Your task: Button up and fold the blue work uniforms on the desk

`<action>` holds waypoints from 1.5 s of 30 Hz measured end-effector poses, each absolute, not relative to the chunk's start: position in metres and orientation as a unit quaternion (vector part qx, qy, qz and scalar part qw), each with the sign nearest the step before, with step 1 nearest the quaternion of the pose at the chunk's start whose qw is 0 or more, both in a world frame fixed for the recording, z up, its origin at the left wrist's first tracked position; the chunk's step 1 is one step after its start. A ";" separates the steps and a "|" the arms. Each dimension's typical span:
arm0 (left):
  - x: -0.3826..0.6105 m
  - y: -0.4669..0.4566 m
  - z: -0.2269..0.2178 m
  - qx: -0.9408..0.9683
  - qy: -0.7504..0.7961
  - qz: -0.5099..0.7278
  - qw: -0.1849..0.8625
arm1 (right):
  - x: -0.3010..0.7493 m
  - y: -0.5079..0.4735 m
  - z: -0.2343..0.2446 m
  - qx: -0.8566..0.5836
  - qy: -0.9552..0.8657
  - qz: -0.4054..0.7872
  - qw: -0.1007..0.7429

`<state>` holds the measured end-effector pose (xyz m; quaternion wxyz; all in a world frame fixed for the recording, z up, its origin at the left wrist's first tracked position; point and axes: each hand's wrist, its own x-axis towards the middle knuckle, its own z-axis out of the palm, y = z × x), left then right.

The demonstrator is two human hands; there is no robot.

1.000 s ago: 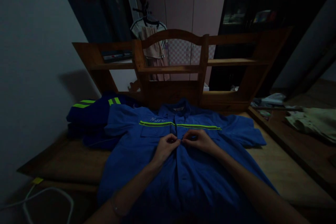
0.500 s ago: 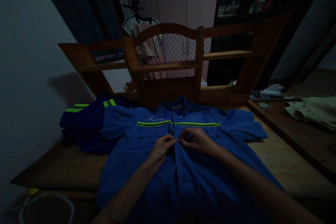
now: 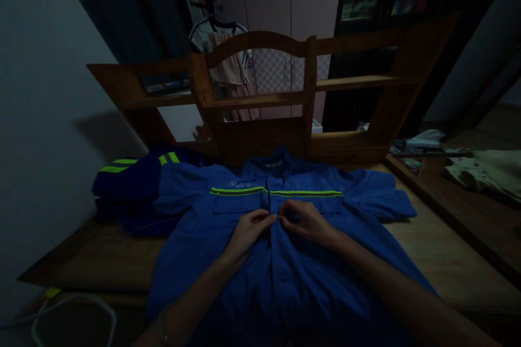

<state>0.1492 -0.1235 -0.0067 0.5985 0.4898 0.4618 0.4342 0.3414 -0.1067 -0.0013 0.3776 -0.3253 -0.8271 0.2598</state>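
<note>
A blue short-sleeved work shirt (image 3: pixel 195 238) lies front up, collar away from me, with a yellow-green stripe across the chest. My left hand (image 3: pixel 251 227) pinches the front placket at mid-chest, just below the stripe. Opposite it, my right hand (image 3: pixel 305 221) pinches the other side of the same spot, its fingertips almost touching the left ones. Whatever button sits between the fingertips is too small and dark to make out. Lower on the placket a button (image 3: pixel 284 280) shows faintly.
Folded dark blue clothing (image 3: pixel 126 190) with reflective bands is stacked at the left on the wooden desk (image 3: pixel 427 260). A wooden shelf (image 3: pixel 260 100) rises behind the shirt. A white cable (image 3: pixel 93 299) loops at the lower left. Light-coloured cloth (image 3: pixel 488 173) lies at the right.
Both hands stay at the same place on the placket, with only slight finger movement; the right fingers curl a little lower. The view has shifted slightly.
</note>
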 end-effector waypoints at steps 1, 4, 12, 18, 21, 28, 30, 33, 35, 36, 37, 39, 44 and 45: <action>0.149 -0.123 -0.006 0.472 0.459 0.435 0.615 | 0.341 -0.107 -0.001 -0.325 -0.827 0.253 0.382; 0.148 -0.122 -0.006 0.416 0.457 0.439 0.652 | 0.339 -0.108 -0.001 -0.331 -0.828 0.233 0.389; 0.143 -0.118 -0.001 0.422 0.433 0.389 0.695 | 0.340 -0.110 -0.002 -0.328 -0.847 0.204 0.366; 0.148 -0.118 -0.004 0.407 0.426 0.425 0.688 | 0.337 -0.109 0.002 -0.347 -0.818 0.248 0.387; 0.149 -0.117 -0.010 0.411 0.417 0.439 0.681 | 0.336 -0.108 0.003 -0.356 -0.800 0.277 0.396; 0.147 -0.120 -0.007 0.424 0.414 0.429 0.681 | 0.337 -0.103 0.002 -0.349 -0.772 0.378 0.373; 0.147 -0.122 -0.004 0.445 0.415 0.427 0.669 | 0.336 -0.099 -0.001 -0.346 -0.744 0.435 0.371; 0.147 -0.124 -0.005 0.480 0.420 0.423 0.643 | 0.334 -0.094 -0.005 -0.336 -0.703 0.508 0.367; 0.146 -0.124 -0.008 0.512 0.429 0.422 0.613 | 0.334 -0.092 -0.006 -0.338 -0.691 0.528 0.359; 0.145 -0.122 -0.010 0.533 0.433 0.423 0.592 | 0.334 -0.093 -0.006 -0.341 -0.689 0.533 0.354; 0.144 -0.120 -0.013 0.553 0.435 0.426 0.568 | 0.334 -0.093 -0.006 -0.342 -0.687 0.537 0.349; 0.142 -0.116 -0.014 0.583 0.440 0.430 0.531 | 0.334 -0.093 -0.006 -0.345 -0.672 0.554 0.349; 0.138 -0.129 0.019 0.595 0.485 0.481 0.423 | 0.336 -0.084 -0.005 -0.373 -0.607 0.606 0.355; 0.136 -0.143 0.030 0.601 0.489 0.504 0.383 | 0.338 -0.081 -0.005 -0.377 -0.598 0.612 0.355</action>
